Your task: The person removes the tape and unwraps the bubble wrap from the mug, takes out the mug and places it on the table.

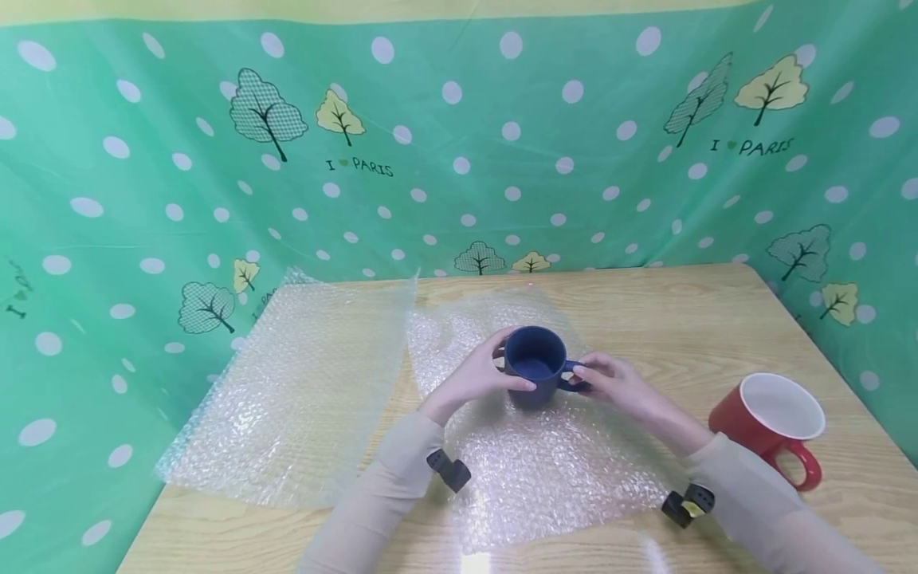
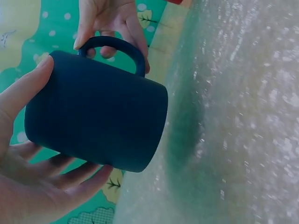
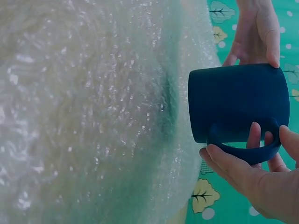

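A dark blue mug (image 1: 535, 371) is held upright above a sheet of bubble wrap (image 1: 534, 478), its open top facing up in the head view. My left hand (image 1: 473, 375) grips the mug's body from the left, thumb on the near side and the other fingers around the far side. On the opposite side, my right hand (image 1: 618, 387) holds the handle (image 3: 245, 154), with fingertips through the loop. Both wrist views show a gap between the mug's base and the bubble wrap. The mug's inside looks bare in the head view.
A red mug (image 1: 746, 418) with a white inside stands on the wooden table (image 1: 667, 307) at the right, by my right forearm. Another bubble wrap sheet (image 1: 301, 391) lies at the left, reaching the table's left edge. A green patterned curtain (image 1: 459, 191) hangs behind.
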Action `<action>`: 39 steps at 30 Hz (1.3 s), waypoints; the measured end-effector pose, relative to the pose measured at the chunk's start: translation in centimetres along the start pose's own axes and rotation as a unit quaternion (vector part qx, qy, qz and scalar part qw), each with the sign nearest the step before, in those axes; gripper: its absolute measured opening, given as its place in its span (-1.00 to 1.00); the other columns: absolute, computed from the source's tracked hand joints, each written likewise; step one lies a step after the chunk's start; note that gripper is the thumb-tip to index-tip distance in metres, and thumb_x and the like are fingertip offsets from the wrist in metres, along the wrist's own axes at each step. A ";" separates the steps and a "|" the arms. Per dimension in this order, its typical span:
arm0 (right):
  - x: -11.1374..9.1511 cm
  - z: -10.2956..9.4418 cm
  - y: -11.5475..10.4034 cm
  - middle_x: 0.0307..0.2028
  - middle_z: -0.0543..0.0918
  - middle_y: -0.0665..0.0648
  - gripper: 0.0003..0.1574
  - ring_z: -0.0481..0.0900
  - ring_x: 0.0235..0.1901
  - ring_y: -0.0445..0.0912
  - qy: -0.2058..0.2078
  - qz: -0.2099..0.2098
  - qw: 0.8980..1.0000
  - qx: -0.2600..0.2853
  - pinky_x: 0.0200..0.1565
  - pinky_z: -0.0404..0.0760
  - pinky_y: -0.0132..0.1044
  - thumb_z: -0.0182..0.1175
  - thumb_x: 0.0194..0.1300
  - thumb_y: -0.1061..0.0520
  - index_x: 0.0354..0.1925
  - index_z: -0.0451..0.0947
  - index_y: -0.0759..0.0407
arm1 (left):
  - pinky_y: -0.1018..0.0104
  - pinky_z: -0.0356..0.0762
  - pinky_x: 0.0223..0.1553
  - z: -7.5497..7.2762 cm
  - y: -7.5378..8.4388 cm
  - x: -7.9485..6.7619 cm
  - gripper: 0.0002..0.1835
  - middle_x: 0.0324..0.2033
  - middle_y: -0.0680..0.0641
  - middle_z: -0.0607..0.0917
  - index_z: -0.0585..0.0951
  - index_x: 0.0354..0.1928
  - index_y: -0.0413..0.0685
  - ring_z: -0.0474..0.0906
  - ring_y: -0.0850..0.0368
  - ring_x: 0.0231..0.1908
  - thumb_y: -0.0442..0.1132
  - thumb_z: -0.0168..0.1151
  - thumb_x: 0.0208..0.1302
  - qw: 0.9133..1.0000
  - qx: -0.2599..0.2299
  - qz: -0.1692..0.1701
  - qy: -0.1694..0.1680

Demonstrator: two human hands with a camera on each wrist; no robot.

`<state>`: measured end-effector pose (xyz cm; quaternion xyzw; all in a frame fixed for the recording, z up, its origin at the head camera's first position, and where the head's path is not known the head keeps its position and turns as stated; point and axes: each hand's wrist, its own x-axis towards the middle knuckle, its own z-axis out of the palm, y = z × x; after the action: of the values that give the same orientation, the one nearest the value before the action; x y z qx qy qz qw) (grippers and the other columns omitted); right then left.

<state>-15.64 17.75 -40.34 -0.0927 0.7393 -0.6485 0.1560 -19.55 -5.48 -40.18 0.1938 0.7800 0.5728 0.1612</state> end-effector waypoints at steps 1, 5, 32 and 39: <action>-0.1 -0.1 -0.1 -0.31 0.59 0.11 -0.60 0.55 -0.25 -0.22 0.007 -0.002 1.000 -0.002 -0.04 0.54 -0.25 -0.02 0.29 0.20 -0.08 0.26 0.56 | 0.17 0.34 0.11 0.1 0.2 0.2 -0.11 0.19 -0.05 0.32 0.21 0.26 -0.03 0.26 -0.10 0.15 -0.36 0.42 -0.19 1.000 -0.005 0.001 -0.002; -0.7 -0.4 -0.6 -0.34 0.56 0.05 -0.61 0.55 -0.27 -0.26 0.032 -0.006 0.999 -0.007 -0.08 0.56 -0.32 -0.02 0.30 0.15 -0.11 0.28 0.51 | 0.21 0.36 0.11 0.4 0.8 0.9 -0.11 0.20 -0.03 0.33 0.21 0.27 -0.01 0.26 -0.07 0.17 -0.36 0.42 -0.19 1.000 -0.016 0.005 -0.005; -1.4 -7.1 5.0 -0.36 0.62 -0.02 -0.76 0.60 -0.28 -0.23 0.168 -0.038 0.981 0.091 -0.17 0.58 -0.41 0.05 0.25 0.00 -0.18 0.38 0.10 | 0.47 0.39 0.03 6.1 2.7 6.5 -0.29 0.13 0.06 0.42 0.32 0.22 0.06 0.33 0.15 0.12 -0.37 0.32 -0.04 0.990 -0.118 0.075 0.028; -1.3 -7.7 8.0 -0.37 0.62 0.02 -0.60 0.61 -0.31 -0.23 0.266 -0.038 0.958 0.101 -0.24 0.59 -0.46 0.11 0.18 -0.05 -0.11 0.38 0.17 | 0.34 0.30 0.14 7.5 2.4 8.1 -0.29 0.22 0.12 0.31 0.23 0.27 0.19 0.22 0.22 0.19 -0.28 0.26 0.06 0.993 -0.089 0.074 -0.008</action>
<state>-16.61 26.51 -47.28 0.0714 0.6804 -0.7267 -0.0627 -22.79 5.31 -40.29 0.2401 0.7083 0.6486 0.1414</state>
